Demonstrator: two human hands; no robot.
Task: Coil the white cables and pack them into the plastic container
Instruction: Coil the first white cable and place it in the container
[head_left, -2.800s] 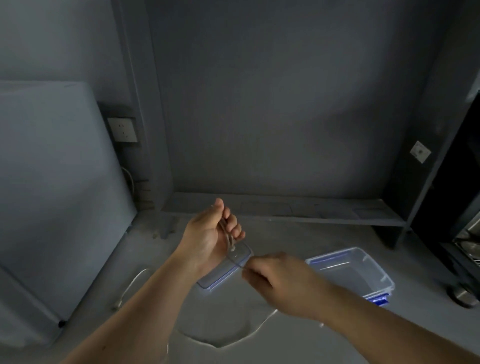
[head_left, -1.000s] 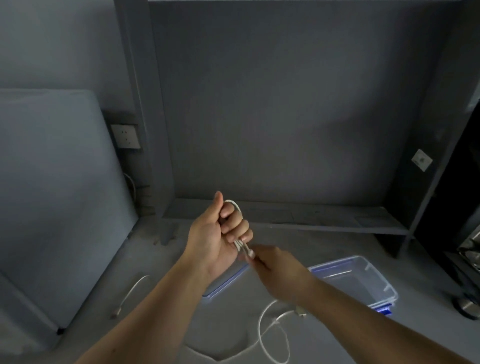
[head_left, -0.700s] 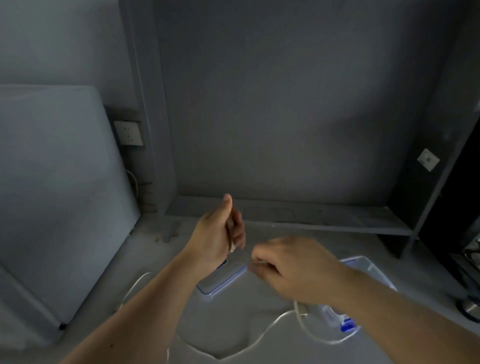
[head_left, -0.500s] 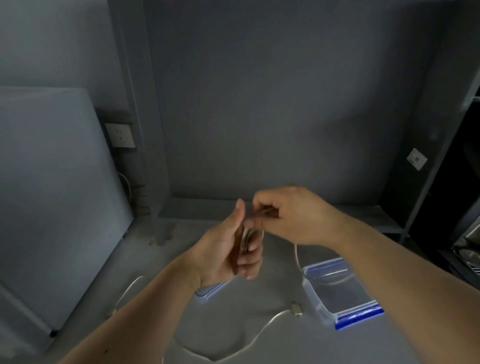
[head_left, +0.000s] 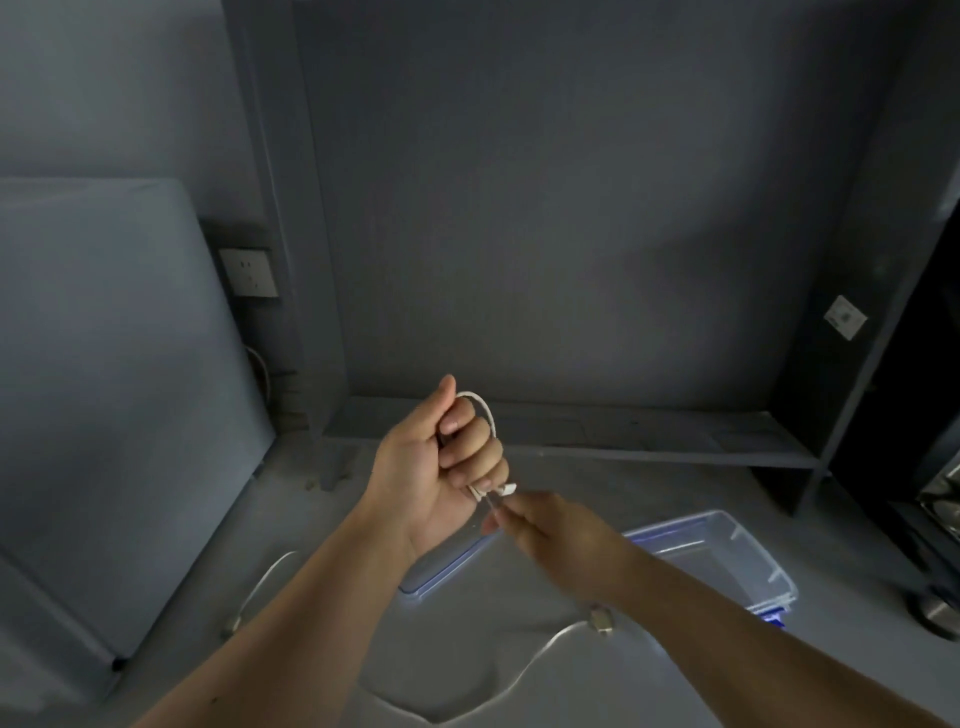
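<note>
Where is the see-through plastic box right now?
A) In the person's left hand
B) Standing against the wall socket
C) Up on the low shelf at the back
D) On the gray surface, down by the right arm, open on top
D: the plastic box sits on the gray surface beside the right arm with no lid on it, while the left hand is shut around a white cable, not the box.
</note>
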